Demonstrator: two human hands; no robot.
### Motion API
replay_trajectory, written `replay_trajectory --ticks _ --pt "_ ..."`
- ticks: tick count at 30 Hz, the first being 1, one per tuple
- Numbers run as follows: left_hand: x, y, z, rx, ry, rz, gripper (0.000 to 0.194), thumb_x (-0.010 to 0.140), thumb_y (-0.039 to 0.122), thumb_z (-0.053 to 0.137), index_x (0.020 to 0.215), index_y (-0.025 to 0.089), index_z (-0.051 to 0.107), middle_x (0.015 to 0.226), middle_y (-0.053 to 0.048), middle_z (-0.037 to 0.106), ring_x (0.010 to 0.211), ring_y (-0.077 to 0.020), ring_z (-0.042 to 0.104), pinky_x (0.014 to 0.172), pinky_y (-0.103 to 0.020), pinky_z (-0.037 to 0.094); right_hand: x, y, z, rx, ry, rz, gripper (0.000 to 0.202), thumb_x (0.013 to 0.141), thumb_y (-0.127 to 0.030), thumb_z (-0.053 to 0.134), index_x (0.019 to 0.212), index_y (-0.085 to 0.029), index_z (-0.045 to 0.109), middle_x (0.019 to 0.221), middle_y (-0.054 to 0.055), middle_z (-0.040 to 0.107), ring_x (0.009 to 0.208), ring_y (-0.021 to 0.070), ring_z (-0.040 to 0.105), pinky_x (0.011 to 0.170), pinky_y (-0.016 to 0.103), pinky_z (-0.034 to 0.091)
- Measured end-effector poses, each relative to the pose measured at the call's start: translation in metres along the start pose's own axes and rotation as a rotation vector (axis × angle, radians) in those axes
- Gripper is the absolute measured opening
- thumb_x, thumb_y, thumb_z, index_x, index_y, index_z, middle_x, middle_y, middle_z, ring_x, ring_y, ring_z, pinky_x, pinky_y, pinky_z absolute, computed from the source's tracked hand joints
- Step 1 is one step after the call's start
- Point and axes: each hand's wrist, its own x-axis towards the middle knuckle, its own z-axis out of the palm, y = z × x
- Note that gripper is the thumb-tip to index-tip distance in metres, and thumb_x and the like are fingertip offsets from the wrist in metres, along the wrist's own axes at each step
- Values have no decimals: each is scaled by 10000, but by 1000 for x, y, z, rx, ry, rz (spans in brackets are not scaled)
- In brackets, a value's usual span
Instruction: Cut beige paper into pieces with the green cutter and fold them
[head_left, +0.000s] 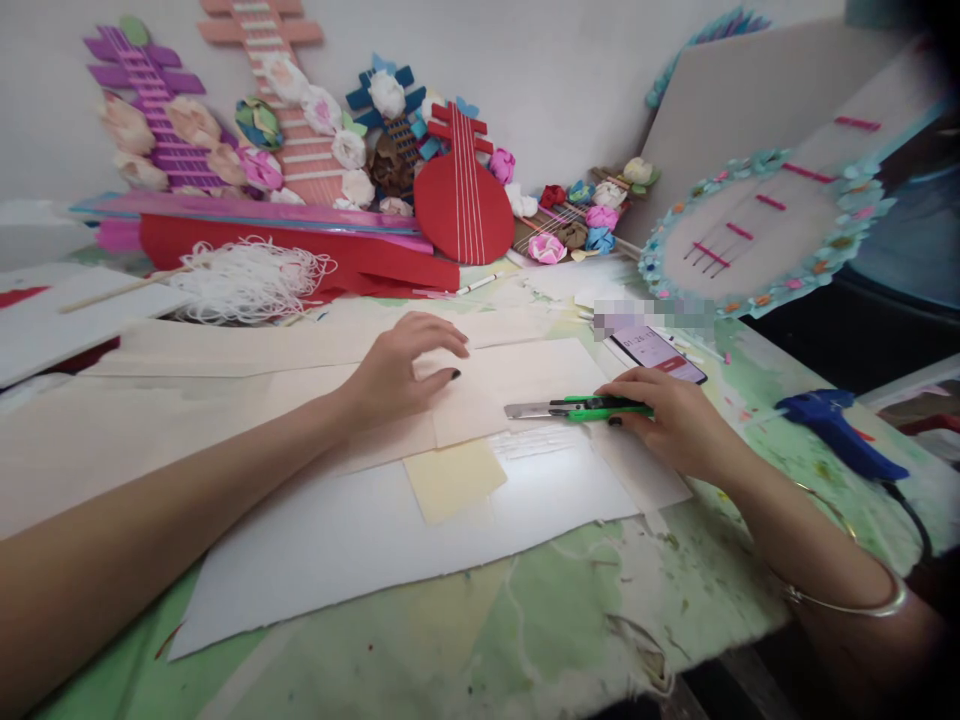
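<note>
My right hand (649,410) grips a green and black utility knife (577,408), its blade out and pointing left over a cream sheet (525,370). Fingers apart and curved, my left hand (420,360) hovers at the left part of that sheet with nothing in it. Whether its fingertips touch the sheet I cannot tell. Beneath lies a larger white board (337,560), with a small pale yellow piece (457,480) on it. More cream sheets (180,420) spread out to the left, partly under my left forearm.
A phone (660,355) lies beyond my right hand, and a blue glue gun (847,430) with a cord sits at right. White string (251,280) is heaped at the back left. Flower-decorated lute shapes, including a red one (465,205), line the wall.
</note>
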Motion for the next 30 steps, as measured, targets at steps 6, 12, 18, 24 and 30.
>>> replay_trajectory --ticks 6,12,18,24,30 --pt "-5 8 16 -55 -317 201 257 880 159 524 1020 244 722 1184 -58 676 1277 -260 457 1058 -469 386 1 -3 6 45 -2 -42 276 806 -123 545 1005 -188 725 1006 93 697 860 233 656 786 370 532" --pt "-7 -1 21 -100 -307 166 261 879 183 521 1004 258 738 1132 -62 703 1174 -227 563 1004 -414 464 3 -5 10 57 22 -77 307 804 -107 542 1030 -202 726 1007 97 697 892 247 660 809 394 534" --pt "-9 -2 21 -127 -285 120 299 875 174 489 1015 241 745 1148 -73 702 1112 -195 618 977 -375 500 13 -2 13 60 38 -137 359 789 -82 528 1065 -199 726 997 103 692 892 245 656 808 399 533" --pt "-10 -4 22 -165 -275 76 282 853 180 524 1007 247 751 1134 -70 712 1105 -197 632 986 -381 508 23 1 16 71 26 -158 347 821 -96 525 1077 -215 727 1001 95 692 901 233 653 813 381 527" --pt "-10 -4 23 -175 -270 59 266 855 195 537 997 242 756 1127 -71 715 1095 -204 634 977 -385 515 28 2 20 83 6 -203 338 855 -127 515 1111 -197 723 988 102 691 878 225 643 787 363 510"
